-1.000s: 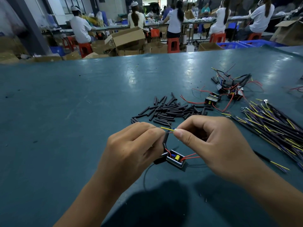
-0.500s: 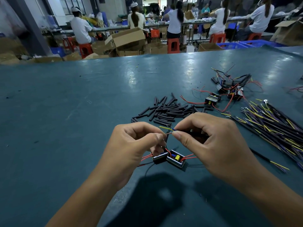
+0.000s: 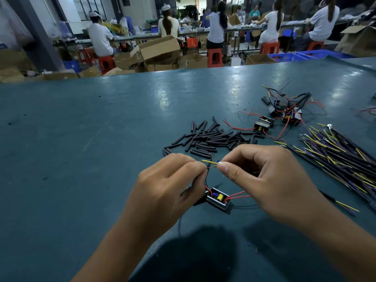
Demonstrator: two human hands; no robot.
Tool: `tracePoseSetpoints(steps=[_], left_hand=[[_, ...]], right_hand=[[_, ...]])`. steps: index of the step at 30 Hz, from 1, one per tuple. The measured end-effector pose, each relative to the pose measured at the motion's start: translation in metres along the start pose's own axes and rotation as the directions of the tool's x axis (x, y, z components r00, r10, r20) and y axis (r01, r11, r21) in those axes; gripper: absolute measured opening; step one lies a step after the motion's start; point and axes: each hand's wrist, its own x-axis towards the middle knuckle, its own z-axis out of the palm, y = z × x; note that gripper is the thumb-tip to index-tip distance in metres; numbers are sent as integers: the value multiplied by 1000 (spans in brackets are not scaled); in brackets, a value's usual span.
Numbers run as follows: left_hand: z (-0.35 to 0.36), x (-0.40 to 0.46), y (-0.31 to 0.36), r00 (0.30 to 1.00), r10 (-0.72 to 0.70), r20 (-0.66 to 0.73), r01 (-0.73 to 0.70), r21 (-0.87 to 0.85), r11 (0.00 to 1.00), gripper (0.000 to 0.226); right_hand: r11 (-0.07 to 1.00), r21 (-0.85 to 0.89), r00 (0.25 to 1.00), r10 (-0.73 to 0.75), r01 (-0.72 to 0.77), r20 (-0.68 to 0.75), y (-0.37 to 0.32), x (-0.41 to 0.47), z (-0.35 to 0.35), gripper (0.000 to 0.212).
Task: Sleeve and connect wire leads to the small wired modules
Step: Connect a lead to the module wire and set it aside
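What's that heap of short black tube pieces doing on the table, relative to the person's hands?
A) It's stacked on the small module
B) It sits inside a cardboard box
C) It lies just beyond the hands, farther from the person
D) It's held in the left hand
C: the heap of short black tube pieces lies loose on the green table, just beyond the left hand and right hand.

Surface: teal table (image 3: 101,139)
Centre: loose pile of black sleeves (image 3: 209,137)
Right: bundle of yellow-tipped wire leads (image 3: 341,157); cluster of wired modules (image 3: 284,112)
Near edge: one module (image 3: 218,198), red wires attached
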Motion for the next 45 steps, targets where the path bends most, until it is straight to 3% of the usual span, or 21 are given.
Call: tracePoseSetpoints(steps=[4,9,11,13,15,17,21,23,26,32,36,45], left_hand=[[2,-3,-4,998,56,2,-56,43,997,13],[3,-2,-11,997,55,53,-52,-60,997,13],[1,-1,-13,998,-16,63,26,-165,986,13],[-1,0,-19,982,-177,68,189,-258,948,13],[-4,0,-29,891,-437,128,451,-376,809,9],[-1,-2,-39,746,-609,270,659,-433,615,5],[15,-7,-44,542,-674,503,840,-351,413,7],[20,-10,-43,494,-660,566,869,-336,363,11],[26,-12,-40,503,-640,581,864,-328,381,9],[32,-18,-29,591,-622,514,807,-369,461,11],[31,-24,-26,677,-567,469,732,-341,590,11],[29,-25,-22,733,-520,439,672,-344,656,11]], right_hand=[[1000,-7,999,5,-4,41,0,0,-1,17],[1000,19,998,6,-8,69,5,2,-2,17],[1000,31,998,-2,0,70,5,3,-3,12],[1000,6,999,-9,9,43,9,4,-6,6],[1000,-15,999,5,-5,33,12,7,-10,10],[999,-22,998,27,-26,63,15,8,-13,10],[998,-48,991,40,-34,128,19,8,-10,14],[998,-45,989,47,-41,143,20,7,-9,15],[998,-51,988,51,-44,146,21,6,-7,14],[995,-67,984,82,-72,161,23,3,-1,18],[995,-65,988,84,-76,131,24,3,1,21],[992,-75,987,107,-99,116,20,6,-6,12]])
